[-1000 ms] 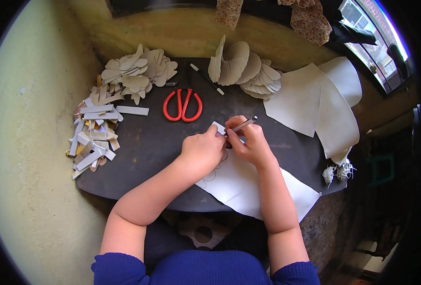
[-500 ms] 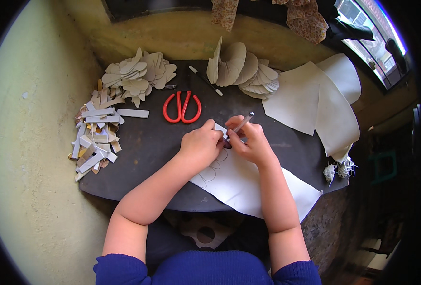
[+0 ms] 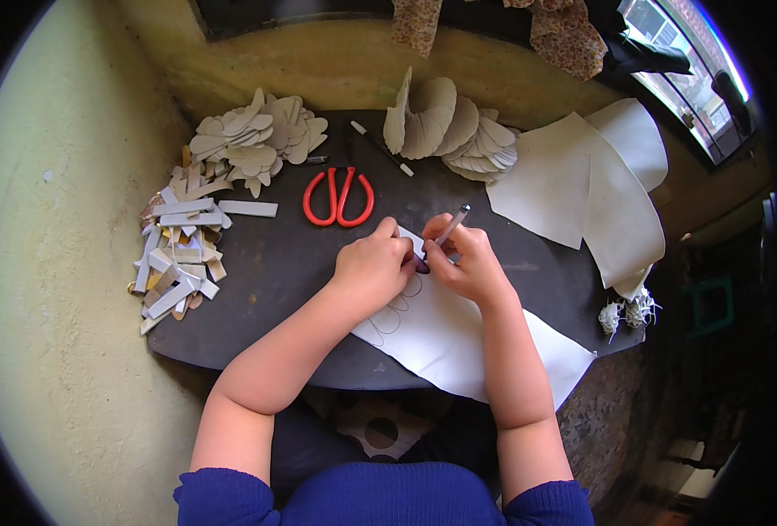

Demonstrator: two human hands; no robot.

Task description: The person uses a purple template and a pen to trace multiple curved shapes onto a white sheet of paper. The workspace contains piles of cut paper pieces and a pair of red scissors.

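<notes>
A white sheet [image 3: 445, 337] with several rounded, petal-like outlines drawn along its left edge lies slantwise on the dark table. My right hand [image 3: 469, 261] grips a pen [image 3: 452, 224], its tip end down near the sheet's far corner. Beside it, my left hand [image 3: 371, 263] has its fingers curled together and pressed down at the same corner. Between the hands a small dark purple piece [image 3: 421, 266] shows at the left fingertips; most of it is hidden. Red-handled scissors [image 3: 338, 200] lie beyond my left hand, their blades out of clear sight.
Cut strips [image 3: 182, 254] heap at the table's left, below a pile of rounded grey-white pieces [image 3: 257, 140]. Stacked oval pieces [image 3: 432, 114] stand at the back, near a marker [image 3: 381, 147]. Large pale sheets [image 3: 581, 193] and white tangled bundles [image 3: 625, 314] lie on the right.
My right hand and the pen have shifted very slightly to the right along the sheet's corner. The left hand stays pressed in about the same place.
</notes>
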